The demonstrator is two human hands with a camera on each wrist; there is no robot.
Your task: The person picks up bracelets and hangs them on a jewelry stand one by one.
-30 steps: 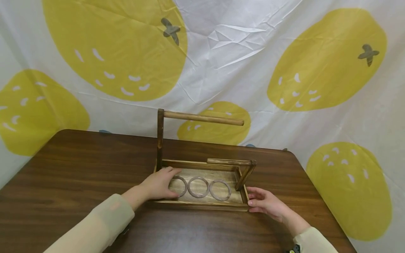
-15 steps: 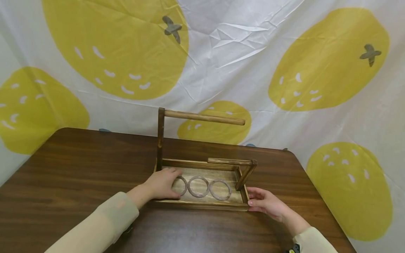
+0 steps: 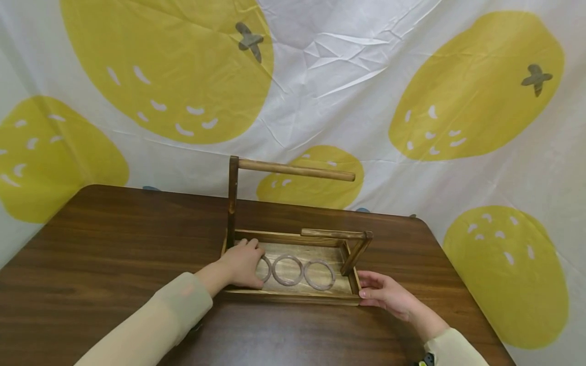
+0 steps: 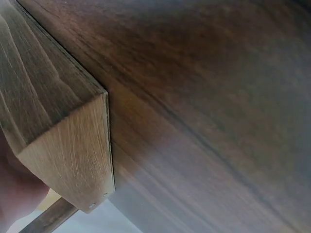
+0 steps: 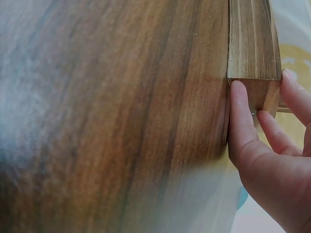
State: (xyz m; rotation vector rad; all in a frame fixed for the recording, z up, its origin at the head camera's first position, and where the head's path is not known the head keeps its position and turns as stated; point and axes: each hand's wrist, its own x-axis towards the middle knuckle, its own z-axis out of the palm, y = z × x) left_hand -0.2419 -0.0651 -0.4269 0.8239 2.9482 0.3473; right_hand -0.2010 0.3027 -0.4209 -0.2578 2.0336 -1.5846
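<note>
Head view: the left hand (image 3: pixel 243 264) is over the left end of a brown wooden tray (image 3: pixel 293 299) with low walls, its thumb spread away from the fingers. It has slid to the right since a second ago, its cream sleeve (image 3: pixel 142 320) with it, and now covers more of the leftmost of three pale, greyish-pink rings (image 3: pixel 287 284). The three lie in a row along the tray floor, the middle and right ones in full sight; whether the fingers touch the left one, I honestly can't tell. Over at the right end, the right hand (image 3: pixel 389 297) stays put, fingertips against the end wall. A tall brown post (image 3: pixel 233 201) carries a long wooden rod (image 3: pixel 297 170); a short post (image 3: pixel 357 254) opposite bears a shorter rod (image 3: pixel 327 233). The tray sits on a dark wood-grain table (image 3: pixel 114 264), before a white cloth printed with yellow fruit (image 3: pixel 343 61).

Left wrist view: the tray's outer corner, the table beside it, a blurred bit of the left hand at the edge.

Right wrist view: the right hand's extended fingers meet the tray's end, one fingertip at its lower corner, the hand not wrapped around it.
</note>
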